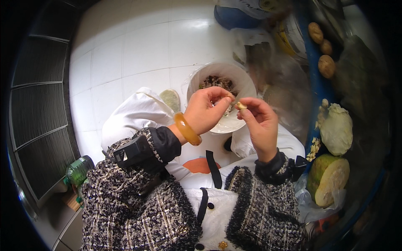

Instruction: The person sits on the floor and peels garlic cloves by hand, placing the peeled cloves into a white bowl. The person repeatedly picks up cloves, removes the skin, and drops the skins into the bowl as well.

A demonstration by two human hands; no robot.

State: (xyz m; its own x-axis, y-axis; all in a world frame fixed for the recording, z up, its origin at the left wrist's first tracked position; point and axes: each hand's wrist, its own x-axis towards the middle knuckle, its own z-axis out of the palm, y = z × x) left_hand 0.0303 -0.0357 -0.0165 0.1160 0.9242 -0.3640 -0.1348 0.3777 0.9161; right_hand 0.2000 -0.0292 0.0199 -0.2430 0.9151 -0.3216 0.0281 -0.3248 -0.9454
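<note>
Between the thumb and fingertips of my right hand point(262, 120) is a pale peeled garlic clove point(241, 105). Just left of it, my left hand point(205, 108) has its thumb and forefinger pinched together; whether a scrap of skin sits between them is too small to tell. Both hands are above a white waste bin point(246, 125) with a plastic liner, standing between my knees. Inside the bin lie dark and pale peelings point(220, 82), partly hidden by my left hand. More garlic cloves point(313, 149) lie on the blue-edged surface to my right.
On that right-hand surface are a pale cabbage head point(336, 130), a cut green gourd point(329, 182) in clear plastic, and several potatoes point(326, 66). Plastic bags point(282, 103) crowd its side. A green bottle point(80, 169) stands left, near dark cabinet doors point(40, 109).
</note>
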